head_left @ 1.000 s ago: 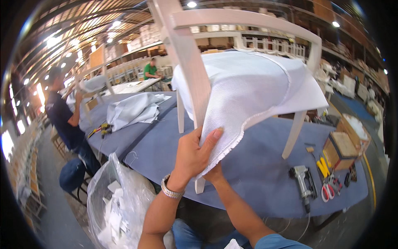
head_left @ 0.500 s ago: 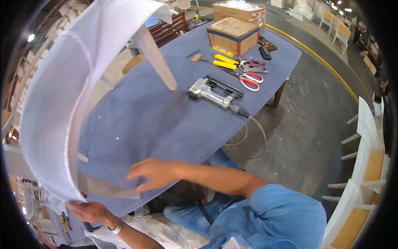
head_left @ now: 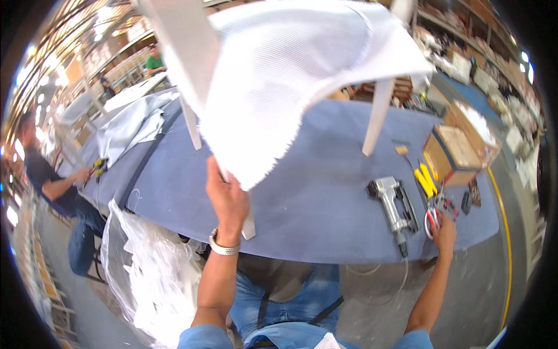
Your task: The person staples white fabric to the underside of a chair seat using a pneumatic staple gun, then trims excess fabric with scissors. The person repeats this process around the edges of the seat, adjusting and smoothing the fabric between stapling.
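A pale wooden chair (head_left: 379, 116) stands on the blue-grey covered table, draped with white ribbed fabric (head_left: 273, 87) that has a frayed edge. My left hand (head_left: 228, 200) is closed at the fabric's lower corner, beside a chair leg; some fingertips are hidden behind the cloth. At the table's right, my right hand (head_left: 445, 234) has its fingers closed at the red-and-white handles of a pair of scissors (head_left: 430, 222). The scissors lie among pliers and other hand tools, and their blades are hard to make out. Left of them rests a silver staple gun (head_left: 390, 203) with an air hose.
Yellow-handled tools (head_left: 424, 181) lie near a cardboard box (head_left: 456, 152) at the back right. Crumpled clear plastic (head_left: 154, 270) hangs by the table's front left. Another person (head_left: 55, 180) works at the far left, holding a tool. Loose fabric (head_left: 131, 131) covers the table's left end.
My view has swung to the left. My right hand has gone from above the table's near edge to the scissors. My left hand stays at the fabric's corner.
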Motion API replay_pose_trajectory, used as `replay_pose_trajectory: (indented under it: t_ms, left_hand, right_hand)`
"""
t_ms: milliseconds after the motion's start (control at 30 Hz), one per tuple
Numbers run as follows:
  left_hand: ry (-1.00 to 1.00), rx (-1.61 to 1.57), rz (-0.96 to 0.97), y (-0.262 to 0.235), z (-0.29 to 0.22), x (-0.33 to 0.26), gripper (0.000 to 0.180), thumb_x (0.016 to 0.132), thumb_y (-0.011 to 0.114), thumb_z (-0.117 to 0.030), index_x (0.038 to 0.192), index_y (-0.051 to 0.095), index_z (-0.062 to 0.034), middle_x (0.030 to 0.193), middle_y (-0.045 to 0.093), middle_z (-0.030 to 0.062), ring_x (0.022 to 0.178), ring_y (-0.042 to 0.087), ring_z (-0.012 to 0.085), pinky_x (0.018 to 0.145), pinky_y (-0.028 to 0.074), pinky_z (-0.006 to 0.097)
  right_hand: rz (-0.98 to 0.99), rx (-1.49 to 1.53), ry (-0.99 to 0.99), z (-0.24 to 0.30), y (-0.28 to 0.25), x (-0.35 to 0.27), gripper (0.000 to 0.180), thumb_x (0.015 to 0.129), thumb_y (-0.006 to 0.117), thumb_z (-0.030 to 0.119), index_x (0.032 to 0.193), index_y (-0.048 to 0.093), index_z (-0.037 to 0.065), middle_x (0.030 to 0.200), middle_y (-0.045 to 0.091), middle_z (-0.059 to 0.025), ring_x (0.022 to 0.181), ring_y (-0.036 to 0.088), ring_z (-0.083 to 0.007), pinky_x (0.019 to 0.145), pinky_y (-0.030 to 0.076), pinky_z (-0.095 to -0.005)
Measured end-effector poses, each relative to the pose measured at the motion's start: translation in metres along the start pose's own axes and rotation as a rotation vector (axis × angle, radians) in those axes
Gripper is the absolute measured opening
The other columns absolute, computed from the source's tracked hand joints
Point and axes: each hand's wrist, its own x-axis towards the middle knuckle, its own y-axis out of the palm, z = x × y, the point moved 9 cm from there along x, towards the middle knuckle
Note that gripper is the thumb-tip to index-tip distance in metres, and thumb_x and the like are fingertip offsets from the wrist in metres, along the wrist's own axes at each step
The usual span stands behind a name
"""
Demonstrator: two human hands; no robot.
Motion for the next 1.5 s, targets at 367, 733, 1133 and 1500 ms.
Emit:
replay_pose_trajectory:
  t_ms: [367,733,1133,1500]
  left_hand:
    - [-0.200,-0.366,0.543,-0.026,-0.004,-0.010,0.041,0.105,0.061,-0.028,0.131,0.060,0.0040,0.119,0.066,0.0033,0.111,0.055,0.0085,0.090,0.046,0.025]
    - [0.253,-0.010,0.120,-0.073,-0.161,0.040,0.036,0.098,0.070,-0.026,0.119,0.071,0.0023,0.096,0.076,0.0103,0.083,0.070,0.0140,0.073,0.056,0.028]
    - [-0.238,-0.397,0.433,-0.006,-0.138,0.020,0.052,0.088,0.082,-0.035,0.114,0.063,0.0058,0.097,0.068,0.0052,0.083,0.060,0.0068,0.074,0.050,0.023]
    - [-0.324,-0.291,0.542,-0.008,-0.097,0.014,0.023,0.091,0.079,-0.015,0.106,0.076,0.0024,0.090,0.074,0.0024,0.074,0.062,0.0040,0.064,0.048,0.021]
  right_hand:
    - [0.140,1.203,0.227,-0.004,-0.062,-0.052,0.056,0.084,0.081,0.015,0.133,0.056,0.005,0.094,0.071,-0.0105,0.073,0.066,-0.0169,0.060,0.050,-0.0286]
    - [0.361,1.904,-0.255,0.305,-0.057,-0.137,0.079,0.082,0.086,0.026,0.143,0.044,-0.001,0.083,0.065,-0.0082,0.072,0.066,-0.0191,0.062,0.055,-0.0312]
    - [0.453,1.887,-0.521,0.453,-0.086,-0.190,0.077,0.084,0.079,0.055,0.129,0.054,-0.002,0.077,0.063,-0.0082,0.065,0.059,-0.0158,0.056,0.046,-0.0274]
    - [0.704,1.802,-0.514,0.463,-0.077,-0.194,0.055,0.093,0.077,0.033,0.138,0.055,0.008,0.097,0.057,-0.0017,0.084,0.052,-0.0091,0.075,0.047,-0.0239]
